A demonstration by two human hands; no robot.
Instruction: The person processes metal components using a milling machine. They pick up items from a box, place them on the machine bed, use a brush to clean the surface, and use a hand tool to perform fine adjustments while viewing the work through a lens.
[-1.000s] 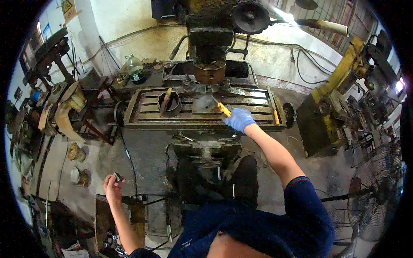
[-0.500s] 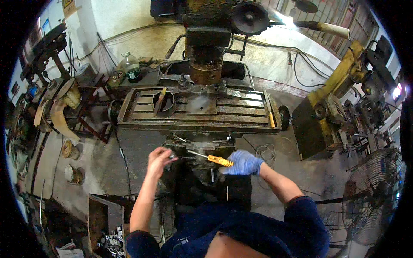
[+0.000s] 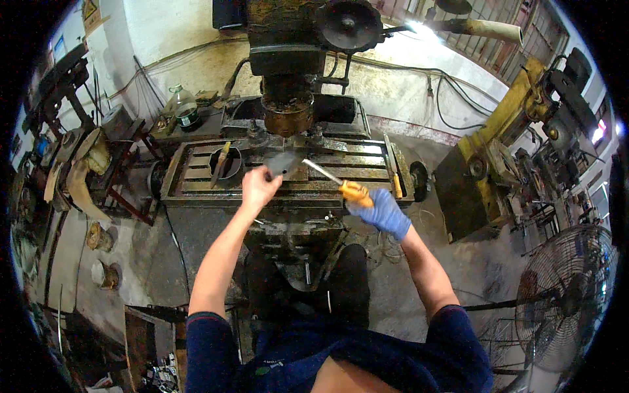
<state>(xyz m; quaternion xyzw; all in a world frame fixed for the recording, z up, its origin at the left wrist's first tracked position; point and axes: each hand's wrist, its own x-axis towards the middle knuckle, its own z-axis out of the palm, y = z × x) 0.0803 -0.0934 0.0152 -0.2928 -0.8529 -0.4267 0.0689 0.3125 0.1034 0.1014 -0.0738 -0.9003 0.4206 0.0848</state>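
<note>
My bare left hand (image 3: pixel 261 188) reaches over the front edge of the milling machine table (image 3: pixel 196 187). Its thumb and fingertips are pinched together; whatever sits between them is too small and blurred to name. Beside the fingertips lies a flat grey plate-like area (image 3: pixel 288 162) below the spindle (image 3: pixel 287 116). My right hand (image 3: pixel 385 213), in a blue glove, is closed around a yellow-handled tool (image 3: pixel 356 192) with a straight thin metal shaft. The shaft points up and left, its tip near the grey area. The tool's exact kind is unclear.
A round pot (image 3: pixel 229 164) with a brush in it stands on the table's left. A long yellow-handled tool (image 3: pixel 397 185) lies along the right end. A fan (image 3: pixel 563 295) stands at my right, and a box of small metal parts (image 3: pixel 160 376) at lower left.
Both hands have moved up and forward, from in front of the machine to its table edge. The yellow-handled tool has come along in my right hand and tilts more steeply.
</note>
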